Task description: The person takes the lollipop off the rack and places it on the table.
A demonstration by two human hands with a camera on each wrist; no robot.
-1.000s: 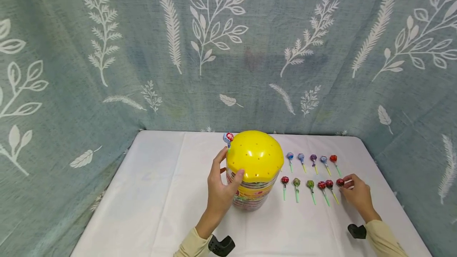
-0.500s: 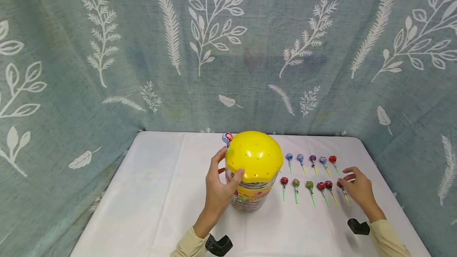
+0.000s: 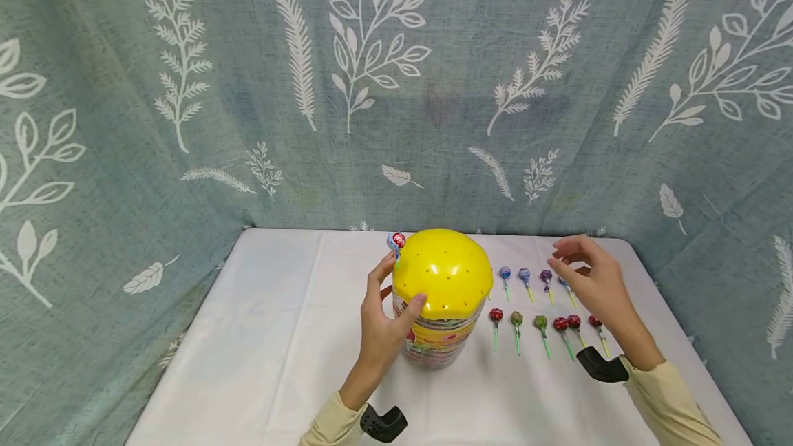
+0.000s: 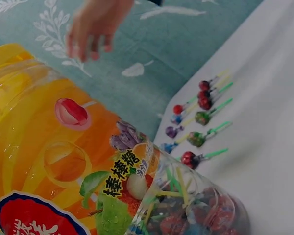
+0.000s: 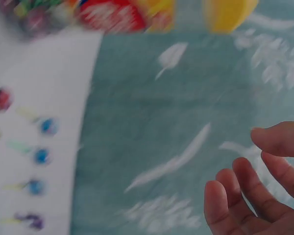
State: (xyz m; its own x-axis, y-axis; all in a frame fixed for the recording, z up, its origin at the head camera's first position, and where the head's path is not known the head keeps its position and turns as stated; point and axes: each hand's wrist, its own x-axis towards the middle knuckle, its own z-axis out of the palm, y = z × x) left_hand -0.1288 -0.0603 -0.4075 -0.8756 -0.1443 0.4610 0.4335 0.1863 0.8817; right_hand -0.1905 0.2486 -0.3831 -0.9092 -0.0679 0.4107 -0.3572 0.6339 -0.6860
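Note:
My left hand [image 3: 384, 332] grips a clear lollipop jar [image 3: 434, 349] with a bright yellow domed lid [image 3: 442, 267], thumb on the lid's near side and fingers along its left. A blue-and-red lollipop [image 3: 396, 242] sticks up at the lid's left edge, above my index finger. In the left wrist view the jar's fruit label [image 4: 63, 142] shows, with wrapped lollipops inside its lower end. My right hand [image 3: 591, 274] hovers with nothing in it over the back row of lollipops, hiding part of that row; in the right wrist view its fingers [image 5: 272, 142] are loosely bent, thumb apart.
Two rows of lollipops lie on the white tablecloth [image 3: 297, 363] right of the jar: blue and purple ones [image 3: 524, 275] behind, red and green ones [image 3: 541, 323] in front. A leaf-patterned green curtain [image 3: 434, 122] hangs behind and beside the table.
My right hand has let go of the red lollipop at the front row's right end, then risen up and left over the back row. The left hand and jar stay put.

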